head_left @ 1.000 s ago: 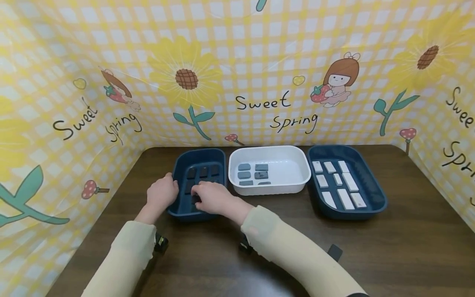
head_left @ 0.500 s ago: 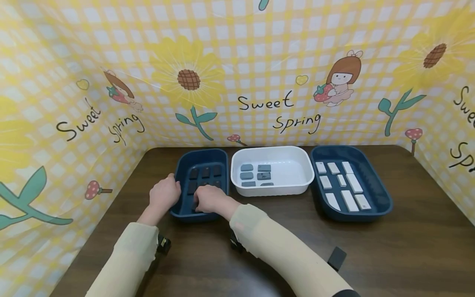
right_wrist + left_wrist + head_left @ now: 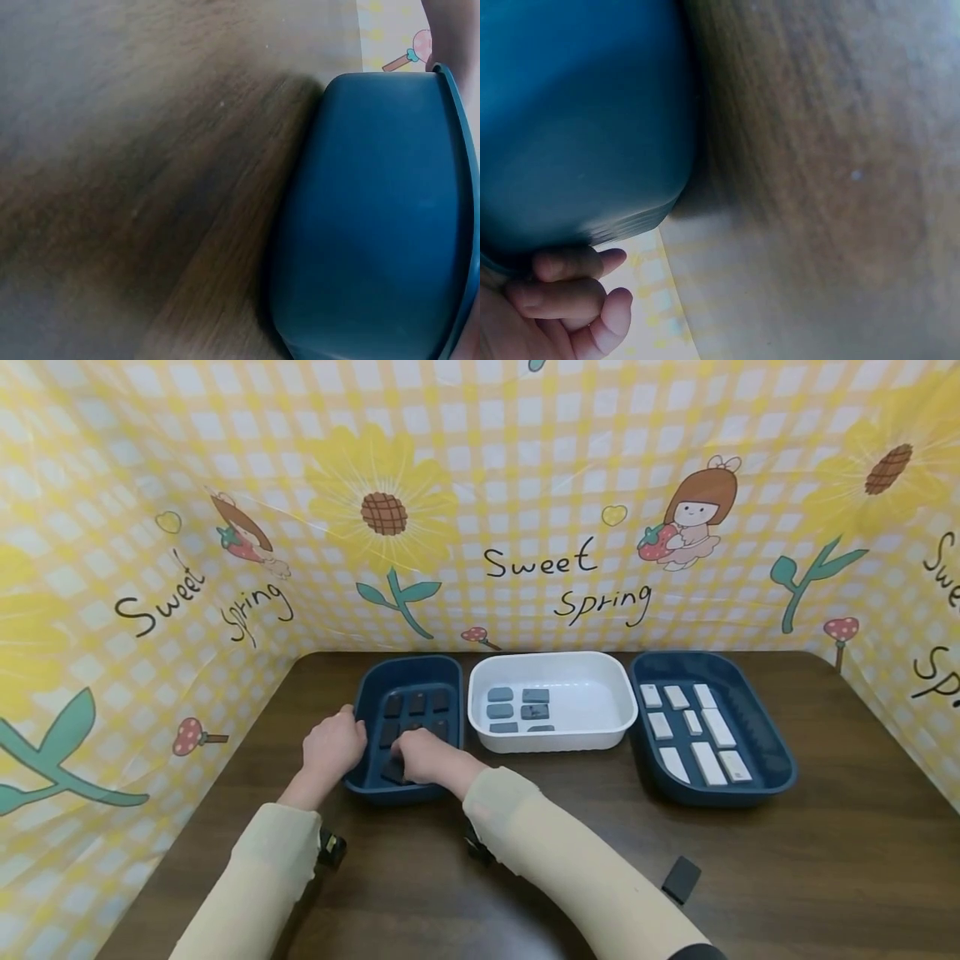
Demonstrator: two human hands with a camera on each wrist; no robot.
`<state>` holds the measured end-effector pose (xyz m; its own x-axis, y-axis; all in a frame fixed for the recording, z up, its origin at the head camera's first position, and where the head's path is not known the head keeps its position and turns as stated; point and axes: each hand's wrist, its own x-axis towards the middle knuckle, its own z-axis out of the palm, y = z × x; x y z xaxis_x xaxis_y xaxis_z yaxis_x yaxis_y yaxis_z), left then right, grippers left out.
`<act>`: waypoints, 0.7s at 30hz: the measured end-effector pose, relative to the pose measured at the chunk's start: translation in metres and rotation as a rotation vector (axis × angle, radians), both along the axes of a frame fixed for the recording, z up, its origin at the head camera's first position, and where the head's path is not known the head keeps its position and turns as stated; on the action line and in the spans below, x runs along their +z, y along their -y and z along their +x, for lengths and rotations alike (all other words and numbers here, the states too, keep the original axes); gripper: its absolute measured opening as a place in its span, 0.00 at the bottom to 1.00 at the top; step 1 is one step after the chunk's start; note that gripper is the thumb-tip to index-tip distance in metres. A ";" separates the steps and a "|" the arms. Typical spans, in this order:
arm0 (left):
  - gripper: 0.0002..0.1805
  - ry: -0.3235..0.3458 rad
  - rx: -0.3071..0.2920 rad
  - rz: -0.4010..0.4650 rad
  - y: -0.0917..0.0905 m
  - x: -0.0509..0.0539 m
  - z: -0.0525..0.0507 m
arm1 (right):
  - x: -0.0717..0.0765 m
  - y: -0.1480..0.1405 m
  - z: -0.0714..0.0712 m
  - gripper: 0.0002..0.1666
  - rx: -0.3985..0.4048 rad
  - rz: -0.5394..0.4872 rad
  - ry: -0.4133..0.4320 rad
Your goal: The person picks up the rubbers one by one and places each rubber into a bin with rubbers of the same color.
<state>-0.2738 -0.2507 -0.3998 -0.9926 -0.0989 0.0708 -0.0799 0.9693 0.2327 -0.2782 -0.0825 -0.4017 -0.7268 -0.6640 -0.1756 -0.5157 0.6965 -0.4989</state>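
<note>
In the head view my left hand (image 3: 334, 745) grips the left rim of the left navy blue tub (image 3: 375, 792). The left wrist view has its curled fingers (image 3: 562, 300) against the outside of the tub under the rim. Inside the same tub, my right hand (image 3: 431, 757) reaches low over the front part. Its fingers pinch a small dark rectangular block (image 3: 393, 770), which lies at a slant; the fingertips are partly hidden. Other dark blocks (image 3: 417, 702) lie in rows behind the hand. The right wrist view has mostly the tub's outer wall (image 3: 367, 217).
A white tub (image 3: 555, 742) with several grey-blue blocks (image 3: 500, 711) stands beside the left tub. Further right, another navy tub (image 3: 768, 752) holds several white blocks (image 3: 705, 762). One loose dark block (image 3: 682, 880) lies on the brown table (image 3: 570, 827). Patterned cloth (image 3: 465, 485) surrounds the table.
The dark block at my right fingers has come into view and lies at a slant. My right forearm has shifted slightly left, uncovering more of the loose block. My left hand keeps its grip.
</note>
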 end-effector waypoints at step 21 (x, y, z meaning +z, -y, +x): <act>0.24 0.019 0.003 0.020 0.000 0.001 -0.001 | -0.003 0.007 0.001 0.24 0.035 0.055 -0.084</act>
<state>-0.2748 -0.2509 -0.3986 -0.9934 -0.1035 0.0503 -0.0878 0.9641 0.2505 -0.2777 -0.0896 -0.4052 -0.7171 -0.6802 -0.1523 -0.5785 0.7026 -0.4143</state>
